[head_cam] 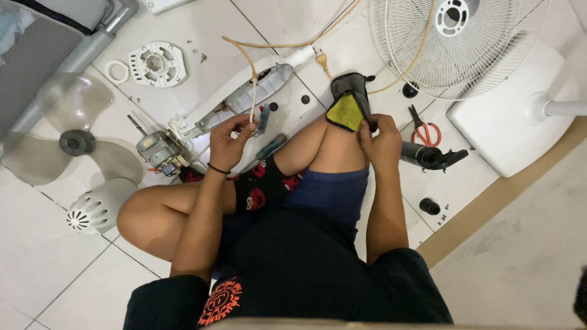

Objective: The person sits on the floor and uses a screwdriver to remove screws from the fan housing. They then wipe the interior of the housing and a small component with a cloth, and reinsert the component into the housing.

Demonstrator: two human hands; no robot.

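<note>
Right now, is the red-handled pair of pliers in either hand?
No, the red-handled pair of pliers lies on the white tiled floor, apart from the right hand and left hand.

- One head-worn view, looking steeply down from above the seated person.
- Near: lap and knees fill the centre, tiled floor (36,256) all around.

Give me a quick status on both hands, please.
Left hand pinching cream wire above fan motor. Right hand gripping black-and-yellow pouch. Screwdriver beside knee.
</note>
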